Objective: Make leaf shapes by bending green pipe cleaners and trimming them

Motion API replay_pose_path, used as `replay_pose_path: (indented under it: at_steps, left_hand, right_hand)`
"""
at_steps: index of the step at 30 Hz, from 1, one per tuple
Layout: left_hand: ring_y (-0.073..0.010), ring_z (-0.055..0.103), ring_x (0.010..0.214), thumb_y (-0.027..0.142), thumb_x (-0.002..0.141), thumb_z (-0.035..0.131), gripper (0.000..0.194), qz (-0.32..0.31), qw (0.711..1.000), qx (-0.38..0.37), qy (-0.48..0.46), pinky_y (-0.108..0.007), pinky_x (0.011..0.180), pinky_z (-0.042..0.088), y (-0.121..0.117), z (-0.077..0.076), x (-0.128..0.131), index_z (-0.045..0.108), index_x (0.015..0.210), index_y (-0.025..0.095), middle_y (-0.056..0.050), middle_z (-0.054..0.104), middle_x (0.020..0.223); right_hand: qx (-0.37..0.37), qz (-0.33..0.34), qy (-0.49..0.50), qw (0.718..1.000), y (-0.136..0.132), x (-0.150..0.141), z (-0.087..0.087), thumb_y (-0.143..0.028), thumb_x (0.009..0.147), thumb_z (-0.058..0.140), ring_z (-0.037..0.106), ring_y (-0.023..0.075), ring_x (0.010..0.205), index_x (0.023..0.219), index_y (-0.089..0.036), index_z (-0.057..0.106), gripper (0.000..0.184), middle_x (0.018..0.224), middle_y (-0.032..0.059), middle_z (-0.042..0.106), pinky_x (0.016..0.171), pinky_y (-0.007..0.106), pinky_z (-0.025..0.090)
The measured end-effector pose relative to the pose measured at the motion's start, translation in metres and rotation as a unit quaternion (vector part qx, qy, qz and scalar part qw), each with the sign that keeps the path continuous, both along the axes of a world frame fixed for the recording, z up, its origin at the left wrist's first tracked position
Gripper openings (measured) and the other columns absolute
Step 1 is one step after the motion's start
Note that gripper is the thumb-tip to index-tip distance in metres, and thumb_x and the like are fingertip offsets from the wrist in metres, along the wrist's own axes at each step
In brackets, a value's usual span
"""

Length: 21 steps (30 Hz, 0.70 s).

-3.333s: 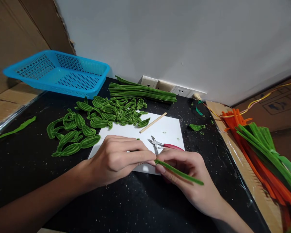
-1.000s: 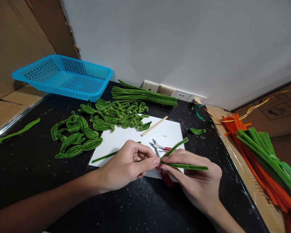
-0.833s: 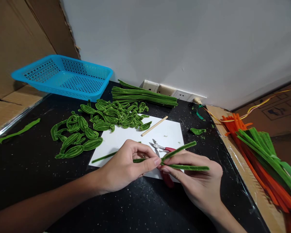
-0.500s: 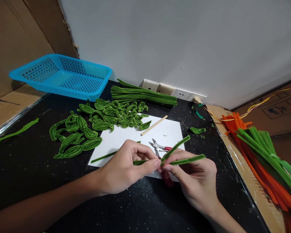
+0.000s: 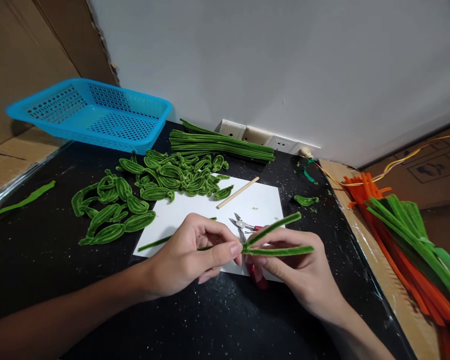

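Observation:
Between thumb and fingers of my left hand (image 5: 195, 257) is the joined end of a green pipe cleaner (image 5: 281, 251). From there two fuzzy arms fan out to the right in a narrow V. My right hand (image 5: 303, 270) is closed around the lower arm near the join, its thumb below and fingers behind. Under the hands, on a white sheet of paper (image 5: 268, 197), lie wire cutters (image 5: 240, 224) with red handles, jaws apart and partly hidden. Another green stem (image 5: 153, 243) sticks out past my left hand on the paper.
Leaf-shaped green pieces (image 5: 168, 172) are heaped behind the paper, beside a wooden stick (image 5: 238, 193). A blue basket (image 5: 155, 106) stands back left. Green stems (image 5: 221, 145) lie by wall sockets (image 5: 232, 129). Orange stems (image 5: 401, 265) and green stems (image 5: 416, 235) lie right.
Both hands have shifted slightly left with the pipe cleaner. The left thumb now covers the join, and the right fingertips have moved a little apart from the left ones. The view has tilted slightly.

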<state>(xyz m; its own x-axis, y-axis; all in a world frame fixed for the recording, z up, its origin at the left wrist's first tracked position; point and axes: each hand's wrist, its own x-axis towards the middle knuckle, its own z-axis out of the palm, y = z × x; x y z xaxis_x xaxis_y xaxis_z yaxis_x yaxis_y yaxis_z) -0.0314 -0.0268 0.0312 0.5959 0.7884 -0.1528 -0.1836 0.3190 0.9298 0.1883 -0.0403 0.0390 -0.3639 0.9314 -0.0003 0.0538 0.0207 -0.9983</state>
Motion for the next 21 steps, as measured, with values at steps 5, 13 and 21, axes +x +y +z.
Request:
replay_pose_path:
  at_steps: [5,13,21]
  left_hand:
    - [-0.0086,0.054,0.054,0.020,0.094,0.069,0.017,0.038,0.973,0.204,0.100,-0.020,0.050,0.040,-0.002,0.004,-0.003,0.075,0.079,0.013,-0.002,0.067,0.067]
    - [-0.0139,0.060,0.064,0.006,0.096,0.060,0.018,0.137,0.697,0.623,0.329,-0.029,0.060,0.041,0.000,-0.021,-0.012,0.075,0.093,0.016,-0.004,0.071,0.079]
    - [-0.0155,0.066,0.066,0.010,0.099,0.060,0.018,0.155,0.584,0.732,0.316,-0.033,0.057,0.039,0.001,-0.021,-0.009,0.068,0.115,0.008,-0.005,0.078,0.085]
  right_hand:
    - [0.057,-0.072,-0.046,0.995,0.011,0.017,-0.004,-0.036,0.102,0.066,0.075,0.0181,0.066,0.101,-0.021,0.082,0.022,0.085,0.0065,0.081,0.059,0.027,0.061]
    - [0.330,-0.170,-0.162,0.914,0.009,0.027,0.000,-0.022,0.103,0.061,0.068,0.0234,0.095,0.110,-0.024,0.079,0.020,0.102,0.0063,0.078,0.086,0.040,0.051]
    - [0.288,-0.040,-0.230,0.929,-0.005,-0.004,-0.003,-0.013,0.098,0.066,0.064,0.0163,0.079,0.103,-0.019,0.073,0.011,0.088,0.0034,0.073,0.074,0.031,0.051]
